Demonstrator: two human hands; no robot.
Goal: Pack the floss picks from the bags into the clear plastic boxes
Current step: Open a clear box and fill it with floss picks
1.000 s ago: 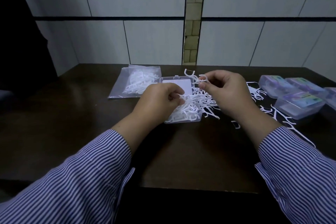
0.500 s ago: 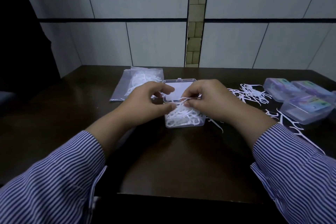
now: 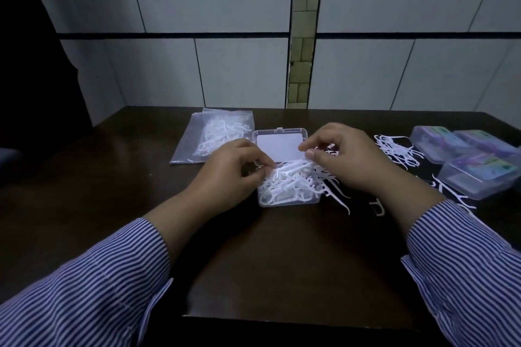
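Fronting a tiled wall [image 3: 242,70] | dark wooden table [image 3: 267,256] | dim room

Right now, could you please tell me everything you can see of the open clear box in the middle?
The open clear box is a small transparent plastic case on the dark table, its hinged lid laid back flat. White floss picks heap inside and spill over its right edge. The left hand and right hand both pinch picks above it.
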